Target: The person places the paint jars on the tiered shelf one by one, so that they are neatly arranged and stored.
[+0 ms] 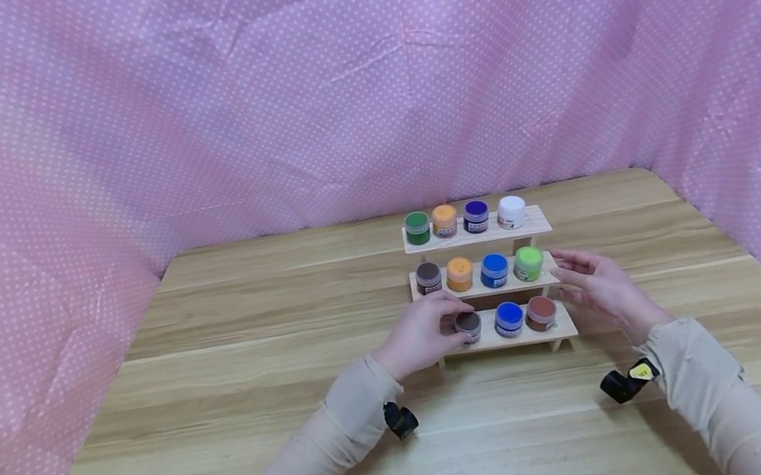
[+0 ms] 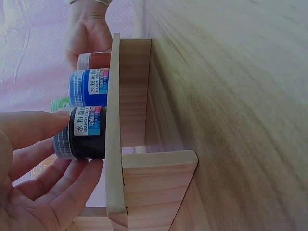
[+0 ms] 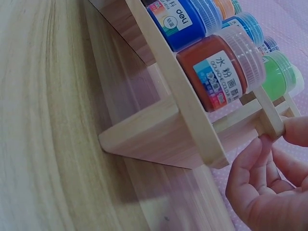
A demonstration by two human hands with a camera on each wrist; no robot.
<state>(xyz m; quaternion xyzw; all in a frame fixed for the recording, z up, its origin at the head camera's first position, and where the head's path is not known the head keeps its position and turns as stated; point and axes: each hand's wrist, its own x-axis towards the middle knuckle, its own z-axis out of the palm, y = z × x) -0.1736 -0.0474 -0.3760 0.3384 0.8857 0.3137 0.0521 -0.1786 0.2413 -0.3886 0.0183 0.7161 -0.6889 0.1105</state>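
Note:
A three-tier wooden rack (image 1: 509,340) bears small gouache paint jars with clear lids. My left hand (image 1: 426,333) holds a black paint jar (image 2: 91,139) at the left of the lowest shelf, thumb and fingers around its lid and side. The jar's base is against the board. Beside it on that shelf stand a blue jar (image 1: 509,318) and a reddish-brown jar (image 1: 541,312). My right hand (image 1: 601,290) is at the rack's right side. In the right wrist view, its thumb and fingers pinch the end of the middle shelf (image 3: 270,120).
Dark brown (image 1: 428,278), orange (image 1: 459,274), blue (image 1: 494,270) and light green (image 1: 528,263) jars stand on the middle shelf. Green, orange, dark purple and white jars (image 1: 512,212) line the top shelf. Pink dotted cloth (image 1: 357,91) hangs behind the wooden table (image 1: 221,362).

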